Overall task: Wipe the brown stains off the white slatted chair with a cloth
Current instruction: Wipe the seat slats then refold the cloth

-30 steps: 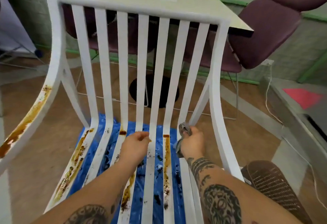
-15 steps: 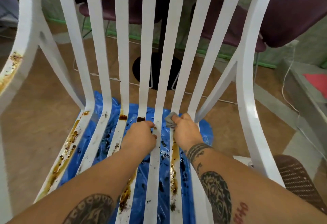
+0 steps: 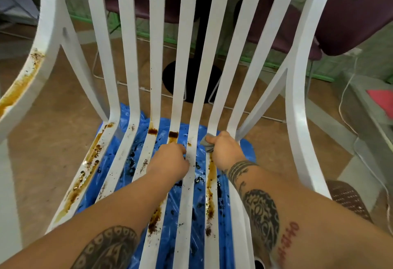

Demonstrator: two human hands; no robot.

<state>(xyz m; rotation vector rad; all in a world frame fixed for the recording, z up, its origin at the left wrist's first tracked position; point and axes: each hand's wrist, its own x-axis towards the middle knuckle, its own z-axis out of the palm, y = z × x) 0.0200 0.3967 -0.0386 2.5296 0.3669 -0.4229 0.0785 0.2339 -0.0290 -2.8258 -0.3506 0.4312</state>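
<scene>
The right hand (image 3: 225, 151) clutches a grey cloth (image 3: 206, 143) at the seat's back edge on the white slatted chair (image 3: 156, 56). The left hand (image 3: 170, 160) grips a nearby slat with curled fingers, among brown stains (image 3: 211, 175).

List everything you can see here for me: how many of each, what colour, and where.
white slatted chair: one, white, fills the middle of the view
brown stains: many, brown, on the seat slats and the left armrest
cloth: one, grey, at the seat's back bend
plastic sheet: one, blue, on the floor under the seat
padded chairs: two, purple, behind the backrest
table base: one, black, on the floor behind the slats
cable: one, white, on the floor at right
perforated item: one, brown, lower right; unclear what it is
left hand: one, fingers curled over a seat slat's edge
right hand: one, grips the cloth
</scene>
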